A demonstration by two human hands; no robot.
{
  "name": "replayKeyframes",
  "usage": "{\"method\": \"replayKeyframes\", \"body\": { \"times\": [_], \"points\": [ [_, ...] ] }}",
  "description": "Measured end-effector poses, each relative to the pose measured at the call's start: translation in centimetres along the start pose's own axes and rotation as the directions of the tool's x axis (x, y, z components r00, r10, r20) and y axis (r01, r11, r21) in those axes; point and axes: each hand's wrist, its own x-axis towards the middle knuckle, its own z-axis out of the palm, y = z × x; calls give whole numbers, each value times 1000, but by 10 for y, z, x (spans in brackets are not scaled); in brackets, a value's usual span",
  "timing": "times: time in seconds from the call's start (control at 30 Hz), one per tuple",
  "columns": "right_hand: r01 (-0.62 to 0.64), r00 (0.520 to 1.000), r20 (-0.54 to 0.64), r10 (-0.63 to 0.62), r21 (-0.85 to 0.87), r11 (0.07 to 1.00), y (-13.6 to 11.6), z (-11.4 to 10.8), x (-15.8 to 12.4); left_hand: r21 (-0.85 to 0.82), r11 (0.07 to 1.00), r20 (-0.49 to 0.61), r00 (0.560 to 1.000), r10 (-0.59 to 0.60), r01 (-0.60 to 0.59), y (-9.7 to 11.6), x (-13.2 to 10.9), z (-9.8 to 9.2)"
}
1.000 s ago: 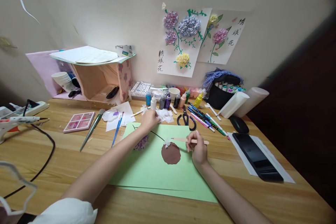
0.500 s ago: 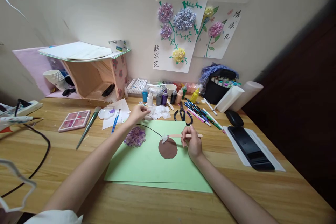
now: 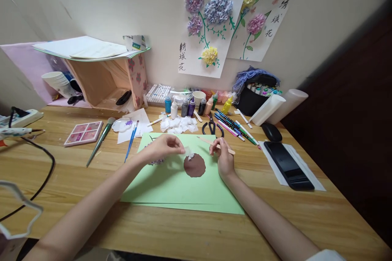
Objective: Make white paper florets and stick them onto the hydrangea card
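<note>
Pinched in the fingertips of my left hand (image 3: 167, 147) is a thin white tissue paper piece (image 3: 187, 151). It hangs over the upper edge of a brown painted circle (image 3: 194, 167), where a small white tuft (image 3: 191, 156) sits. My right hand (image 3: 224, 158) is closed round a wooden craft stick (image 3: 204, 140), whose tip points left, raised off the circle. Both hands are over light green paper (image 3: 171, 191). A purple textured flower (image 3: 158, 161) on that paper is mostly hidden behind my left hand.
Torn white tissue pieces (image 3: 179, 124), paint bottles (image 3: 184, 107), black scissors (image 3: 212, 126) and several pens (image 3: 234, 125) lie behind the paper. Brushes (image 3: 131, 142) and a pink palette (image 3: 83, 133) are left. A black phone-like slab (image 3: 288, 165) and a mouse (image 3: 272, 131) are right.
My left hand has come from the tissue pile to the circle, now with a tissue piece. The stick's tip has lifted away from the white tuft. The view has shifted slightly.
</note>
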Motion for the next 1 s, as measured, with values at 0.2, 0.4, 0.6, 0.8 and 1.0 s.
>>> {"method": "replayKeyframes", "body": {
  "times": [0.2, 0.4, 0.6, 0.8, 1.0],
  "points": [
    [-34, 994, 107, 28, 56, 998, 2, -3, -5, 243, 965, -42, 995, -86, 94, -17, -10, 31],
    [-26, 971, 239, 23, 8, 1000, 1, -3, -15, 334, 939, -126, 991, -40, 80, -14, -6, 33],
    [-22, 953, 298, 45, -79, 997, -1, -2, -20, 422, 903, -186, 983, -5, 85, -12, -2, 33],
    [42, 949, 313, 25, -206, 978, 0, 0, -23, 434, 897, -208, 978, 7, 86, -10, -1, 34],
    [128, 940, 341, -23, -289, 949, -1, 1, -27, 398, 913, -245, 970, 7, 93, -11, -3, 37]
  ]
}}
